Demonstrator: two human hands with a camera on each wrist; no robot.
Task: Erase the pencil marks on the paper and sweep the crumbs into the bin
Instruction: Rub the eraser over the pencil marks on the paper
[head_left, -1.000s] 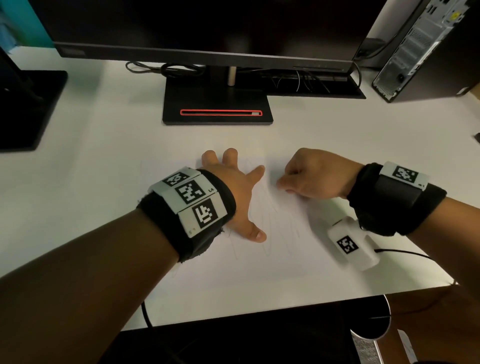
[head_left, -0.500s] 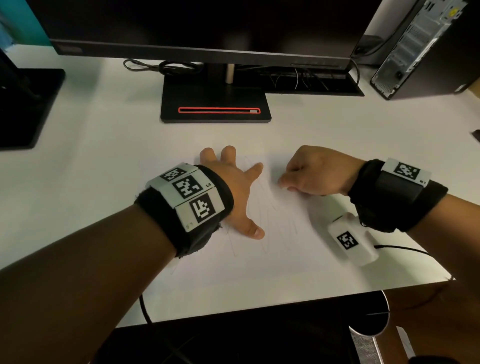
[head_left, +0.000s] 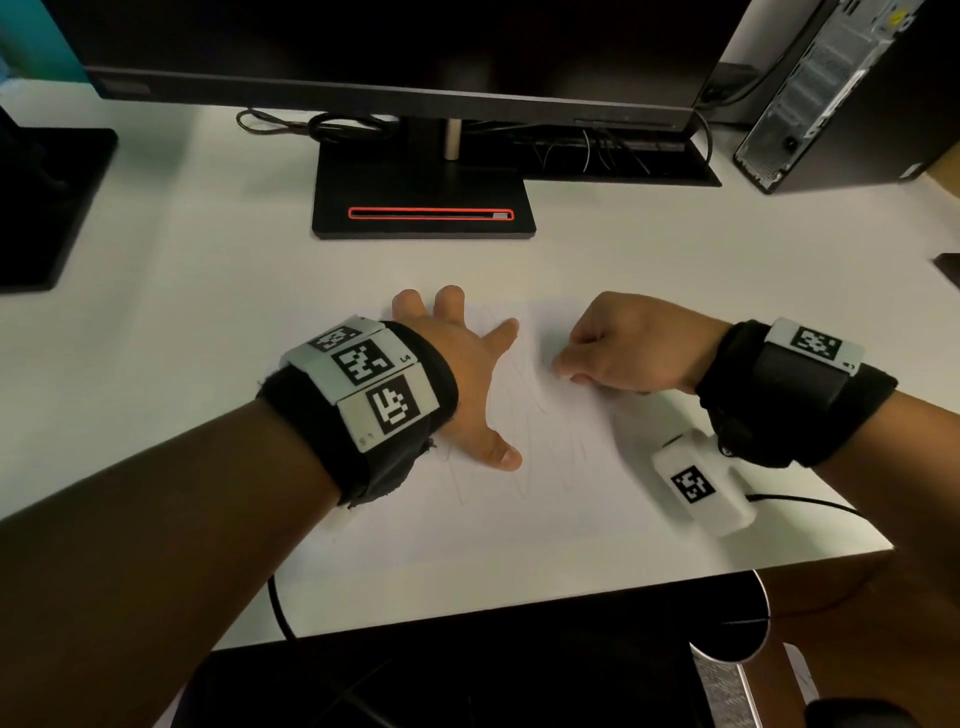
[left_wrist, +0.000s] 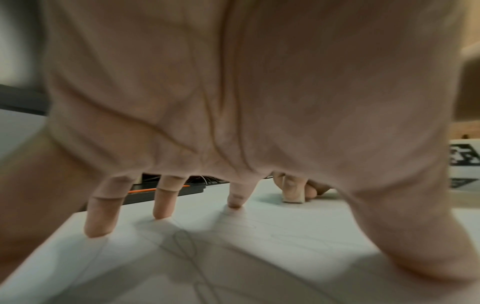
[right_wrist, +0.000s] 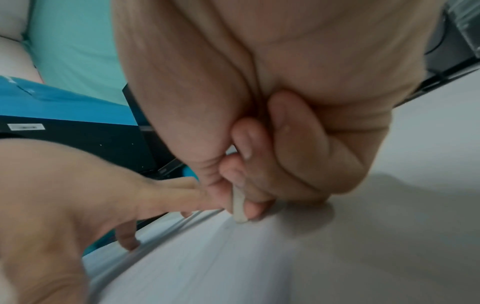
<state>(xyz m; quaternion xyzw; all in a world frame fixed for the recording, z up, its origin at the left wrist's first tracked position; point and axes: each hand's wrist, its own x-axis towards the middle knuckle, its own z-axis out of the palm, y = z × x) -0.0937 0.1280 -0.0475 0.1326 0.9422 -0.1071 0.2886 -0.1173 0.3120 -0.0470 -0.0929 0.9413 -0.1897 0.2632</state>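
Note:
A white sheet of paper (head_left: 519, 519) lies on the white desk (head_left: 208, 291), with faint pencil scribbles (head_left: 524, 410) across its middle. My left hand (head_left: 467, 374) is spread flat on the paper's left part, fingertips (left_wrist: 161, 214) pressing down. My right hand (head_left: 623, 348) is curled over the paper's upper right and pinches a small pale eraser (right_wrist: 239, 207) between thumb and fingers; its lower end touches the sheet. In the left wrist view the eraser (left_wrist: 293, 197) stands on the paper beyond my fingers. No bin shows in any view.
A monitor stand (head_left: 423, 202) with a red-outlined slot is straight behind the paper. A second dark stand (head_left: 41, 208) is at far left, a computer tower (head_left: 831, 93) at far right. Cables (head_left: 311, 124) lie behind. The desk's front edge (head_left: 519, 608) is close.
My right hand with the eraser has shifted slightly on the paper, by a small rubbing amount. My left hand stays pressed in the same place.

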